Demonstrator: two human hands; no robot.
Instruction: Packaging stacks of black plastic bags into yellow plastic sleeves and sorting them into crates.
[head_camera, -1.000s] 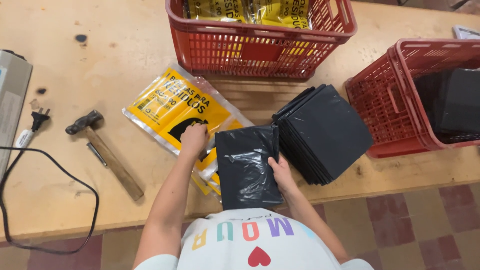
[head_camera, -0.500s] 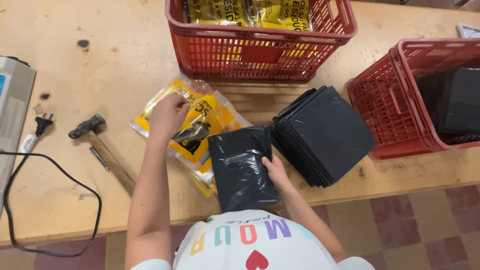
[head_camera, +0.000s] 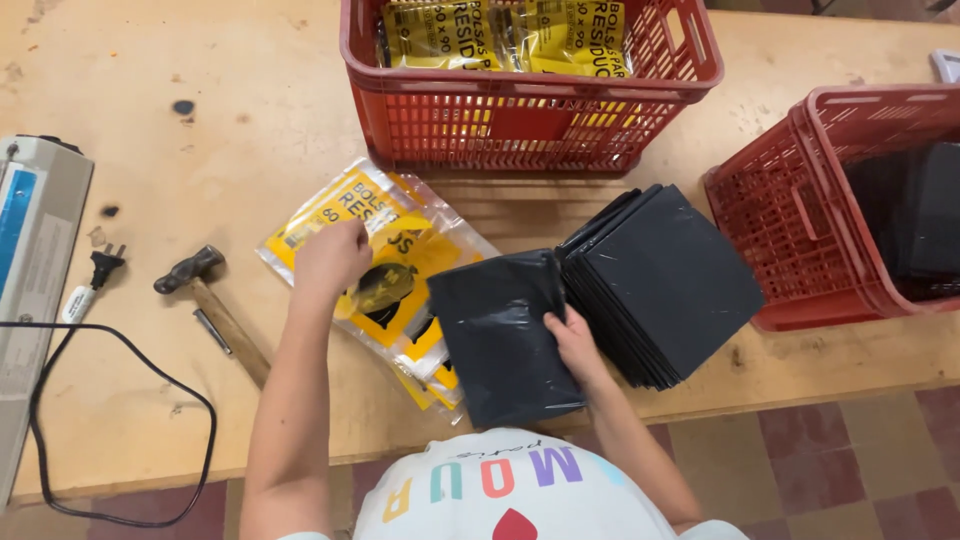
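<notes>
My left hand (head_camera: 330, 260) presses down on a pile of yellow printed plastic sleeves (head_camera: 385, 265) lying on the wooden table, fingers pinching the top sleeve. My right hand (head_camera: 572, 340) rests on the right edge of a folded black plastic bag (head_camera: 500, 335) that lies partly over the yellow sleeves near the table's front edge. Just right of that bag sits a stack of folded black bags (head_camera: 660, 280).
A red crate (head_camera: 530, 95) with filled yellow packs stands at the back. A second red crate (head_camera: 820, 210) with black bags is at the right. A hammer (head_camera: 215, 305), a plug and black cable (head_camera: 110, 340) and a grey machine (head_camera: 35, 270) lie at the left.
My left hand left the black bag and moved up and left onto the yellow sleeves. The right hand stayed on the black bag.
</notes>
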